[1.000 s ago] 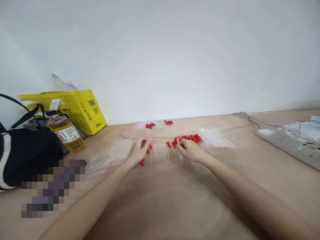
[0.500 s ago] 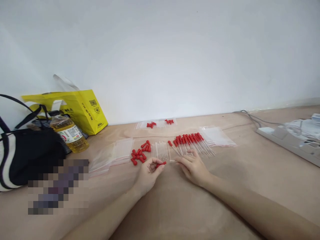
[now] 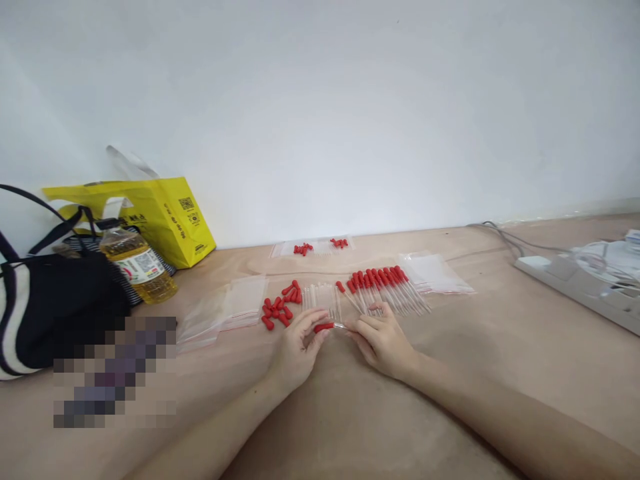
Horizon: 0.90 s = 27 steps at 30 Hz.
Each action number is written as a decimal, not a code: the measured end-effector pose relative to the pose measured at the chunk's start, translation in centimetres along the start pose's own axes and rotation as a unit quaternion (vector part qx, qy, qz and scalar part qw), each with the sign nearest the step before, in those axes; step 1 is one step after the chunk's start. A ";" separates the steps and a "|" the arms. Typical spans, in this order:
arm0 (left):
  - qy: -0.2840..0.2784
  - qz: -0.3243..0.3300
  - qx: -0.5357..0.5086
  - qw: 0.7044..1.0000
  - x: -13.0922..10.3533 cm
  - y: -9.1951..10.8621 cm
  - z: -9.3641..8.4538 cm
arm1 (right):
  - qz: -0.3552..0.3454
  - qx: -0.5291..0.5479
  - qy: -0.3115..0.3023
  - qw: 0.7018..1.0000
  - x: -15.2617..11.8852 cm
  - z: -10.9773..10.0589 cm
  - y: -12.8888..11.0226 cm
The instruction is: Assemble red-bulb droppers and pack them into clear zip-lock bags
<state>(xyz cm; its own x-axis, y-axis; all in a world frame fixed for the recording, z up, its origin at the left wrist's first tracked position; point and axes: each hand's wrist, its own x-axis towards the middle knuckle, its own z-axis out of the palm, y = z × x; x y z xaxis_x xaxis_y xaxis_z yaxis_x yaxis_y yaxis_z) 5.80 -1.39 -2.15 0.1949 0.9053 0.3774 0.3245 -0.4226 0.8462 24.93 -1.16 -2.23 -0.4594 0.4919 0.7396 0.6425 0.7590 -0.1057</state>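
My left hand (image 3: pixel 296 347) holds a red rubber bulb (image 3: pixel 324 327) between thumb and fingers. The bulb's right end meets a clear tube (image 3: pixel 340 325), whose other end is pinched in my right hand (image 3: pixel 383 341). Loose red bulbs (image 3: pixel 277 310) lie in a pile left of my hands. Just behind my hands is a row of clear tubes (image 3: pixel 320 297) without bulbs. To the right, several tubes with red bulbs on their upper ends (image 3: pixel 383 279) lie side by side, slanting.
Clear plastic bags lie at left (image 3: pixel 245 300) and right (image 3: pixel 435 272). Farther back, another bag (image 3: pixel 320 248) has small red bulbs on it. An oil bottle (image 3: pixel 140 263), yellow bag (image 3: pixel 185 227) and black bag (image 3: pixel 75 307) stand left. A power strip (image 3: pixel 565 283) with cables is right.
The bulb and the clear tube, apart before, now meet end to end. My right hand has turned slightly, and my left fingers have straightened somewhat around the bulb.
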 end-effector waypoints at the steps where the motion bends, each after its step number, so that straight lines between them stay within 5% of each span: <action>1: -0.001 0.024 0.047 0.999 0.0 0.0 -0.1 | -0.006 -0.002 0.004 1.000 0.0 0.0 -0.1; 8: -0.039 0.154 0.221 0.962 0.2 0.9 -0.7 | -0.046 -0.017 0.007 0.999 0.0 -0.2 -0.1; 27: -0.026 0.211 0.343 0.915 -0.6 2.5 -0.1 | -0.127 -0.054 0.026 0.990 0.0 -0.7 -0.1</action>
<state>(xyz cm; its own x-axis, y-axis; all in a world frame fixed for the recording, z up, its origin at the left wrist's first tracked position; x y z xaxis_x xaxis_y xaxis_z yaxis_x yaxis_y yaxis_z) 6.41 -2.96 -0.23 0.4759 0.6591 0.5823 0.7111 -0.6780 0.1862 25.28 -1.57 -1.80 -0.5841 0.2664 0.7667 0.5739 0.8035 0.1579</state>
